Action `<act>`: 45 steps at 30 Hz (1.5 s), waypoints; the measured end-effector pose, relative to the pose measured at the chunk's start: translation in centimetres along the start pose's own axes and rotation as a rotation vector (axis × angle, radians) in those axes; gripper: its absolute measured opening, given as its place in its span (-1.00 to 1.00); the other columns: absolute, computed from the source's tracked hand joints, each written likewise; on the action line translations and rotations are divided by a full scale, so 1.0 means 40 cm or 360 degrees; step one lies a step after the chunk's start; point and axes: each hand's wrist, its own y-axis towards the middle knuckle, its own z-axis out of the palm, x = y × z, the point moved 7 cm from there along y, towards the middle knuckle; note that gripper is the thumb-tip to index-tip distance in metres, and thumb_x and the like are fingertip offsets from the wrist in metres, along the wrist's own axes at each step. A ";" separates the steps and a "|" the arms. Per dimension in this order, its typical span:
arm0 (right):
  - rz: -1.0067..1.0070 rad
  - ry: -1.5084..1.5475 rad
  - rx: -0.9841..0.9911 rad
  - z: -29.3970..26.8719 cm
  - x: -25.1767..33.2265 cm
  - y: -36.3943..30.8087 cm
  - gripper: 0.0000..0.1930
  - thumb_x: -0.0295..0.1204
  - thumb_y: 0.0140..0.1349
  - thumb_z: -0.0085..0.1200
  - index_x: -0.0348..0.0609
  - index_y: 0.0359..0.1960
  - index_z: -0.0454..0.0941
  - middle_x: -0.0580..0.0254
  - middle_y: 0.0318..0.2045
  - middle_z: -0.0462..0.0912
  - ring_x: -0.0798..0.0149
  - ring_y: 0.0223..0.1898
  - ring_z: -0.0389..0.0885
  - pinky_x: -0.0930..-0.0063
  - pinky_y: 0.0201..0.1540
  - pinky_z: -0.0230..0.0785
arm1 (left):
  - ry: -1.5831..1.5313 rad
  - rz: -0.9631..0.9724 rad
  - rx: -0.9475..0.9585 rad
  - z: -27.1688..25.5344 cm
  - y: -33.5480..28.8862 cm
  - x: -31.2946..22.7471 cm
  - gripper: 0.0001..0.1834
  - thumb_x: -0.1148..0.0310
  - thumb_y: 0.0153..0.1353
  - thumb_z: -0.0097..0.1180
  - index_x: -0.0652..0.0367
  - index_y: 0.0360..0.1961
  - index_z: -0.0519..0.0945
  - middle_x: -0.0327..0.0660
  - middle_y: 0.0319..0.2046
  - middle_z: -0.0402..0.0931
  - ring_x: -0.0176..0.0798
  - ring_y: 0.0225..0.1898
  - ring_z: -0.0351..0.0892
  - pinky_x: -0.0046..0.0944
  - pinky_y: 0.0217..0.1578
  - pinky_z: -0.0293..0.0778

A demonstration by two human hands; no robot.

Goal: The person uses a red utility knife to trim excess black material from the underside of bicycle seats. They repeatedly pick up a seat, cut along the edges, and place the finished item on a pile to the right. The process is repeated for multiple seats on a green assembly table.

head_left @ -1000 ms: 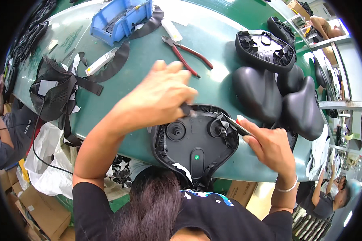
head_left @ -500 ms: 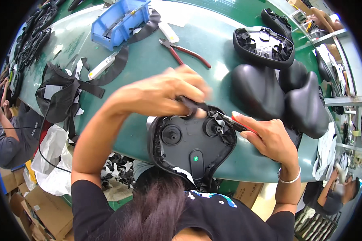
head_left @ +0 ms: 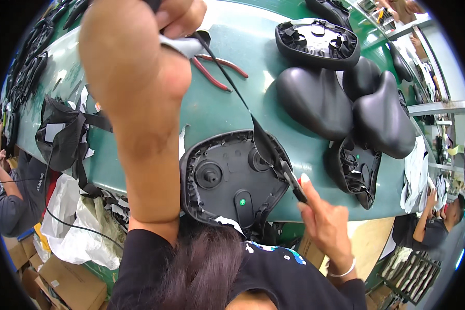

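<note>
The seat (head_left: 225,191) lies underside up on the tabletop (head_left: 212,111), at its near edge, directly in front of the person; work on it is judged partly complete. The left hand (head_left: 129,46) is raised high and close to the camera, fingers curled closed, apparently gripping the strip (head_left: 264,143); the upper part of that grip is cut off by the frame, so its exact hold is not confirmed. The strip runs taut from that hand down to the seat's right rim, narrow in the middle and wider at the lower end, where it appears not yet separated. The right hand (head_left: 325,222) is closed around the cutter (head_left: 294,185), which points at the rim just beside the strip's lower end; whether the blade touches the material cannot be told. Along the far and left rim the cover edge appears folded inward, with no long loose length visible there; that stretch is judged done. Outstanding, by appearance: the strip's joined end, and a white flap (head_left: 229,223) showing at the near rim. The pliers (head_left: 212,73) lie apart on the tabletop, untouched. To the right, a second seat (head_left: 354,168) rests underside up, its rim uneven, beside two smooth black seats (head_left: 315,101). Their state of completion cannot be determined from this view.
</note>
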 end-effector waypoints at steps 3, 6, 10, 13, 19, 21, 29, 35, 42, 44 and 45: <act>0.0487 0.0667 -0.0051 0.073 -0.007 -0.081 -0.45 -0.42 0.27 0.06 -0.06 0.31 0.26 0.05 -0.52 0.64 0.16 -0.67 0.57 0.41 -0.57 0.37 | 0.0129 0.0528 -0.0129 -0.060 0.004 -0.130 -0.81 0.27 0.15 0.08 0.17 -0.37 0.47 -0.17 -0.59 0.31 -0.24 -0.55 0.29 -0.26 -0.52 0.24; 0.1086 0.1503 0.0066 0.133 -0.003 -0.122 -0.45 -0.44 0.29 0.05 -0.14 0.31 0.23 0.17 -0.47 0.66 0.36 -0.68 0.53 0.50 -0.55 0.40 | 0.0711 0.0412 -0.0068 -0.100 0.007 -0.125 -0.78 0.26 0.08 0.16 0.18 -0.35 0.50 -0.11 -0.56 0.37 -0.17 -0.48 0.38 -0.21 -0.45 0.31; 0.0819 0.1617 -0.0680 0.104 -0.046 -0.069 -0.46 -0.49 0.24 0.07 -0.20 0.27 0.26 0.27 -0.47 0.59 0.51 -0.60 0.49 0.60 -0.54 0.38 | 0.1924 -0.0841 0.1730 -0.135 -0.254 0.200 -0.73 0.25 0.00 0.27 0.18 -0.34 0.55 -0.02 -0.52 0.44 -0.07 -0.39 0.51 -0.15 -0.37 0.39; 0.0474 0.1272 -0.0865 -0.018 -0.068 0.061 -0.60 -0.48 0.16 0.17 -0.24 0.05 0.44 0.35 -0.53 0.52 0.55 -0.62 0.44 0.63 -0.56 0.32 | 0.1643 -0.1331 0.1166 -0.223 -0.342 0.227 -0.76 0.26 0.12 0.22 0.25 -0.40 0.57 -0.16 -0.46 0.58 -0.19 -0.43 0.55 -0.21 -0.33 0.42; -0.0048 0.1663 -0.1249 -0.294 -0.106 0.397 -0.81 -0.45 0.16 0.21 -0.21 -0.22 0.52 0.46 -0.57 0.44 0.63 -0.61 0.34 0.73 -0.63 0.10 | 0.1254 -0.1299 0.0529 -0.191 -0.160 0.239 -0.74 0.17 0.27 0.05 0.15 -0.28 0.59 -0.16 -0.40 0.58 -0.35 -0.41 0.50 -0.36 -0.42 0.40; -0.0201 0.1996 -0.1218 -0.333 -0.108 0.588 -0.75 -0.41 0.14 0.23 -0.25 -0.22 0.49 0.37 -0.49 0.52 0.53 -0.52 0.46 0.68 -0.44 0.29 | 0.1383 -0.0603 0.1646 -0.098 -0.251 0.293 -0.65 0.11 0.17 0.16 0.15 -0.17 0.59 -0.11 -0.32 0.55 -0.18 -0.26 0.55 -0.26 -0.24 0.46; 0.0611 0.2302 -0.1223 -0.145 -0.421 1.234 -0.71 -0.56 0.06 0.24 -0.20 -0.16 0.47 0.20 -0.45 0.52 0.23 -0.61 0.46 0.30 -0.66 0.39 | 0.0727 -0.1112 0.1460 -0.135 -0.263 0.419 -0.67 0.22 0.21 0.14 0.34 -0.49 0.60 -0.15 -0.42 0.54 -0.33 -0.45 0.51 -0.34 -0.40 0.43; 0.1083 0.1671 -0.1342 -0.050 -0.580 1.318 -0.59 -0.47 0.04 0.28 -0.21 -0.04 0.50 0.06 -0.23 0.58 0.17 -0.41 0.62 0.35 -0.56 0.57 | 0.0749 -0.1182 0.1243 -0.132 -0.274 0.448 -0.68 0.25 0.17 0.26 0.30 -0.54 0.52 -0.24 -0.51 0.50 -0.42 -0.50 0.43 -0.39 -0.52 0.34; 0.0577 0.2483 -0.0699 -0.100 -0.356 1.178 -0.66 -0.41 0.13 0.22 -0.21 -0.17 0.32 0.05 -0.35 0.51 0.00 -0.50 0.67 0.32 -0.62 0.57 | 0.0539 -0.1705 0.1022 -0.171 -0.288 0.479 -0.66 0.19 0.34 0.04 0.29 -0.43 0.53 -0.25 -0.49 0.50 -0.43 -0.42 0.50 -0.41 -0.44 0.46; 0.0557 0.2273 -0.0421 -0.122 -0.249 1.025 -0.69 -0.43 0.13 0.19 -0.16 -0.17 0.33 0.17 -0.54 0.51 0.16 -0.60 0.63 0.43 -0.70 0.46 | 0.0213 -0.1553 0.0906 -0.180 -0.273 0.478 -0.52 0.02 0.40 -0.14 0.28 -0.33 0.53 -0.20 -0.41 0.52 -0.39 -0.40 0.53 -0.37 -0.40 0.51; 0.0475 0.2233 -0.0292 -0.135 -0.212 0.942 -0.70 -0.44 0.14 0.18 -0.15 -0.16 0.33 0.21 -0.60 0.49 0.22 -0.64 0.59 0.44 -0.72 0.43 | -0.0052 -0.1696 0.0742 -0.196 -0.273 0.493 -0.45 -0.07 0.40 -0.24 0.27 -0.26 0.52 -0.15 -0.34 0.54 -0.33 -0.34 0.56 -0.32 -0.37 0.53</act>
